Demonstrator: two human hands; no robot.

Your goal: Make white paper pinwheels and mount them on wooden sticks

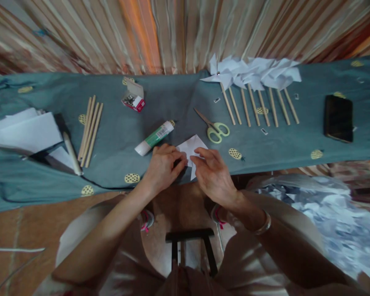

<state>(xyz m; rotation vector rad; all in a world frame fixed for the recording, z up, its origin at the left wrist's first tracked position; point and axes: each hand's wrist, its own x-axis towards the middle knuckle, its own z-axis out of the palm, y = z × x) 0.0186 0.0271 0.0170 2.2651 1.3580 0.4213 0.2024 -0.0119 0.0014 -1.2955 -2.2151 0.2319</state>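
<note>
A small piece of folded white paper lies at the table's front edge, one pointed corner hanging toward me. My left hand pinches its left side, fingers curled together. From the right, my right hand grips the paper between thumb and fingers; the exact hold is partly hidden. A green-and-white glue stick lies just beyond my left hand. Scissors with pale green handles rest beyond my right hand, blades pointing away to the left.
Finished paper pinwheels on sticks lie at the back right, a black phone farther right. A small box of metal pins, loose wooden sticks and white paper sheets are leftward. A bag of paper scraps stands at right.
</note>
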